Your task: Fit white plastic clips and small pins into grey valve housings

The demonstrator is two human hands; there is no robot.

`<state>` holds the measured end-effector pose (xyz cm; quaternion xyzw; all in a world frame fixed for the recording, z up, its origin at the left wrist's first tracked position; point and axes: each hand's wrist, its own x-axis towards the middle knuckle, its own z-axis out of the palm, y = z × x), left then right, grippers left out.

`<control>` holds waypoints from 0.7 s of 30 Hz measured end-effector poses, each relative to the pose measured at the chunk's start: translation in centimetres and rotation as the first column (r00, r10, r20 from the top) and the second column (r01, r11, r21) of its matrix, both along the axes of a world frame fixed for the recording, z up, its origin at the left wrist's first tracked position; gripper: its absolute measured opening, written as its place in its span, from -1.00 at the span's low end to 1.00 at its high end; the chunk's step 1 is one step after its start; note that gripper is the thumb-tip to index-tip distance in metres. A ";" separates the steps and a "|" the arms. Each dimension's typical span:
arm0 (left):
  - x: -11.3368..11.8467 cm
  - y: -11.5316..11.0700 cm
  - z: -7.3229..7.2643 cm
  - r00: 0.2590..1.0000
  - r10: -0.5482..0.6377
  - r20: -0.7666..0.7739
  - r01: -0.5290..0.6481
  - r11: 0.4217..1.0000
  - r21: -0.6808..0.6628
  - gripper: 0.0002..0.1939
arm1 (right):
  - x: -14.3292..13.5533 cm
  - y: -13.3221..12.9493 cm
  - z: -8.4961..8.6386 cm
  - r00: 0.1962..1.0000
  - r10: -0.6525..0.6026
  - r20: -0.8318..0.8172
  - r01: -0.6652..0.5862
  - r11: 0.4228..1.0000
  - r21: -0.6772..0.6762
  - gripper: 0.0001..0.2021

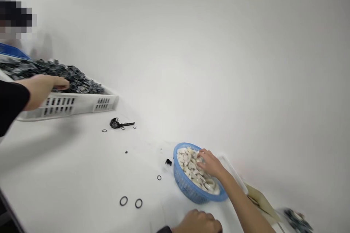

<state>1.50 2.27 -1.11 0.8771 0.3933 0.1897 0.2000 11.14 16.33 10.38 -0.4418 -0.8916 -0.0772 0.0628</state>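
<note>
At six o'clock, nearest, the right hand (pixel 201 222), in a black cuff, has its fingers curled in; I cannot tell whether they hold anything. At seven o'clock two black rings (pixel 138 207) lie flat on the white table (pixel 90 182), just apart. At five o'clock sits a round blue basket (pixel 188 188), full of glossy, curved white pieces (pixel 191 167); a co-worker's bare-armed hand (pixel 210 162) reaches over them from the right, fingers bent. A smaller ring (pixel 159 180) and some black bits (pixel 168 162) lie near the basket's left side. Between eight and nine o'clock lies a black object with a long, thin tail (pixel 115 123).

Farther off, at nine o'clock, the left hand (pixel 41 88) reaches over the near wall of a slotted white crate (pixel 84 106), fingers bent down; their grip is hidden, so I cannot tell if they hold anything. The dark pieces (pixel 78 80) are in that crate, small, grey to black, slightly shiny, jumbled together and heaped above its rim. Beyond it shows a blue edge (pixel 12 50).
</note>
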 end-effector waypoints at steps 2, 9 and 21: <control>-0.8 -1.6 1.1 0.999 -0.023 0.035 0.023 1.000 0.003 -0.59 | 0.4 0.0 -0.1 1.000 0.004 0.006 -0.004 0.999 -0.039 -0.67; -2.9 -4.0 5.2 0.986 0.027 0.164 0.001 0.986 -0.170 -0.46 | -1.0 0.4 -1.3 0.998 -0.058 0.026 0.061 0.992 -0.110 -0.78; -3.0 -4.4 5.3 0.980 0.012 0.197 0.017 0.989 -0.144 -0.54 | 3.1 0.6 -0.2 0.966 -0.168 -0.196 0.127 0.970 -0.205 -0.74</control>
